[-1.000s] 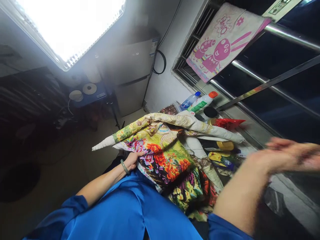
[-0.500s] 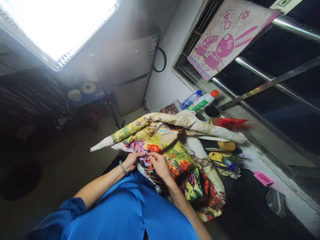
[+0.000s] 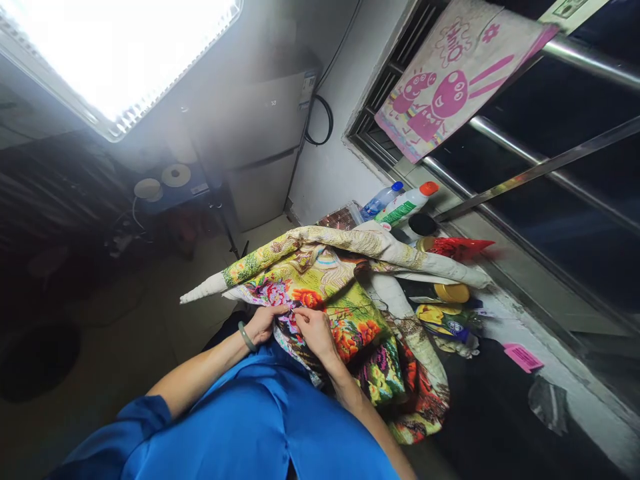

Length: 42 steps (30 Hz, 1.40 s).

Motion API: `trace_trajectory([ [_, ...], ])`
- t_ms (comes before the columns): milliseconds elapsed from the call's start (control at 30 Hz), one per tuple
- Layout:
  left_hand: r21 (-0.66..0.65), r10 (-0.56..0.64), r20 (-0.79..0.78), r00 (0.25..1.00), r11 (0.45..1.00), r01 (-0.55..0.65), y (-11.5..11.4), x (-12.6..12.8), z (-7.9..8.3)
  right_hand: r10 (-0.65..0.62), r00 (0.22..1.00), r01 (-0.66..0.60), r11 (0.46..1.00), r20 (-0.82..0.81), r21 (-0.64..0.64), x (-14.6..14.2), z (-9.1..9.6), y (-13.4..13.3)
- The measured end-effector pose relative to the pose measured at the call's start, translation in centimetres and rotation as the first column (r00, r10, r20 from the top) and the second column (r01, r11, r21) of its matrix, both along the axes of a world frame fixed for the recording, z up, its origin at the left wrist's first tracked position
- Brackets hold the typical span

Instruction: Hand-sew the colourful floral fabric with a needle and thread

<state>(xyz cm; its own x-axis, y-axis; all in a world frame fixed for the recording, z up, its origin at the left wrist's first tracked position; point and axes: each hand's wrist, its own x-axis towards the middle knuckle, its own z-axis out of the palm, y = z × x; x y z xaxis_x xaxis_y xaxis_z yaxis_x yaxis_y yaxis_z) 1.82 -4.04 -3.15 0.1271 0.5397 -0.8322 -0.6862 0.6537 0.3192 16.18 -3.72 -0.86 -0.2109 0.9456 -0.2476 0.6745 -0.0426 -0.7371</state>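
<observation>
A large embroidered cloth [image 3: 345, 317], cross-stitched with bright flowers on yellow-green and dark ground, lies bunched over my lap. Its far edge is rolled into a long pale roll [image 3: 340, 241]. With thumb and fingers my left hand [image 3: 263, 323], a bangle on its wrist, pinches the cloth at its near left part, beside a pink flower. Just right of it, my right hand [image 3: 315, 330] is closed in a pinch close above the stitching. At its fingertips shows a thin, light thing, too small to make out. The cloth hides the fingers underneath it.
Bottles, including a white one with an orange cap [image 3: 407, 203], stand beyond the roll by the barred window. A red packet [image 3: 457, 247], a gold-lidded jar [image 3: 453, 293] and a pink card [image 3: 523, 358] lie to the right. A bright lamp [image 3: 120, 53] hangs at upper left.
My right hand has shifted slightly left and down, its fingertips closer to my left thumb. My left hand and the cloth stay nearly as they were.
</observation>
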Motion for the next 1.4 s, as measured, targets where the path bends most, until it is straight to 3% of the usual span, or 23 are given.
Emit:
trace_trajectory([
  [200, 0.027, -0.009, 0.018, 1.000, 1.000, 0.008, -0.1, -0.2, -0.7, 0.004, 1.000, -0.004, 0.999, 0.012, 0.047, -0.1, 0.0, 0.2],
  [367, -0.002, -0.077, 0.053, 0.996, 0.997, 0.078, 0.0, -0.3, -1.5, -0.071, 0.975, 0.044, 0.991, -0.213, -0.129, 0.2, -0.5, 0.0],
  [500, -0.005, -0.125, 0.087, 0.988, 0.992, 0.126, 0.1, -0.3, -2.0, -0.111, 0.954, 0.066, 0.984, -0.278, -0.168, 0.5, -0.9, 0.1],
  [833, 0.036, -0.118, 0.136, 0.984, 0.993, 0.115, 0.0, -0.3, -2.4, -0.090, 0.949, 0.050, 0.989, -0.302, -0.139, 0.4, -0.7, 0.3],
  [1400, -0.003, -0.054, 0.154, 0.987, 0.998, 0.055, 0.2, -0.1, -1.3, -0.080, 0.972, 0.061, 0.994, -0.221, -0.091, 0.6, -0.4, 0.2],
])
